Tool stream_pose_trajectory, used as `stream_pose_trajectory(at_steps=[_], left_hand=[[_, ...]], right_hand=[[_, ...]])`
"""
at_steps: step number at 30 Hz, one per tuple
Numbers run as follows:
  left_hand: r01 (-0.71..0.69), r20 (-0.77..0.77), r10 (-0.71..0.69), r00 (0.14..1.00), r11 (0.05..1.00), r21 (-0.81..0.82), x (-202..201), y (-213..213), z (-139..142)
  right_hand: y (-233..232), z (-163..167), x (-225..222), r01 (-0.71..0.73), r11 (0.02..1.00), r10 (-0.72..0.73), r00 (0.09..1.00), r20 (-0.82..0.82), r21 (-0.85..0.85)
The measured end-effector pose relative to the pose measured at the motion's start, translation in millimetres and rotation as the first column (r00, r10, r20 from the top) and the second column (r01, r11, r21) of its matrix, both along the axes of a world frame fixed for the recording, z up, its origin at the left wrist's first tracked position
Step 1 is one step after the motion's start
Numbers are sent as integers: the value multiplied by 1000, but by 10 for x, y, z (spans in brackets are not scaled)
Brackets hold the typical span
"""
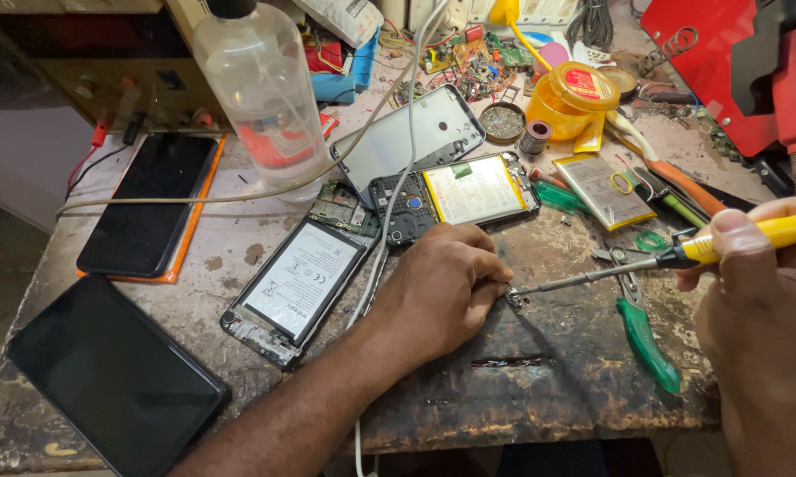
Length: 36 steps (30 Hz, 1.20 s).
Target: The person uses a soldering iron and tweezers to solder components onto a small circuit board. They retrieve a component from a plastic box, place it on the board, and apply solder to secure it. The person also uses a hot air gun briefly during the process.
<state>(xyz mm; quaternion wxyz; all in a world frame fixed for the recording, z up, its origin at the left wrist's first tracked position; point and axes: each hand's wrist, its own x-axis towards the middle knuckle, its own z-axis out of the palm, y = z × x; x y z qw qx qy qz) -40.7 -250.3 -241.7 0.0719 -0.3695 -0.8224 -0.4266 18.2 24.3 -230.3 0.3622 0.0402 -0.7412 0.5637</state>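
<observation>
Left hand [442,291] is seen resting knuckles-up on the worn desk [548,389], fingers curled narrow and pinched on a tiny part [514,299] at its 3 o'clock edge; what the part is cannot be told. Right hand [755,265] is closed around the yellow handle of a soldering iron [645,265], whose metal tip is laid against that part. An opened phone [296,287] with exposed battery is noted at 9 o'clock of the left hand, green-handled pliers [641,331] at 4 o'clock.
</observation>
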Motion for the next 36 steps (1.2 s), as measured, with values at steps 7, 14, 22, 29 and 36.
stream_pose_trajectory(at_steps=[7,14,22,29,36], left_hand=[[4,-20,-3,1000,1000,6,0,-5,-9],[4,-10,-4,1000,1000,7,5,-5,-5],[9,14,-9,1000,1000,7,-4,-20,4],[12,-11,-12,1000,1000,12,5,-20,-2],[12,-24,-12,1000,1000,12,1,-3,-1]], right_hand=[[-24,19,13,24,1000,-24,1000,8,18],[-64,59,28,110,993,-113,991,69,43],[-51,38,15,108,993,-112,991,73,52],[-114,113,78,77,997,-77,993,89,11],[-88,62,33,71,997,-69,996,54,-21]])
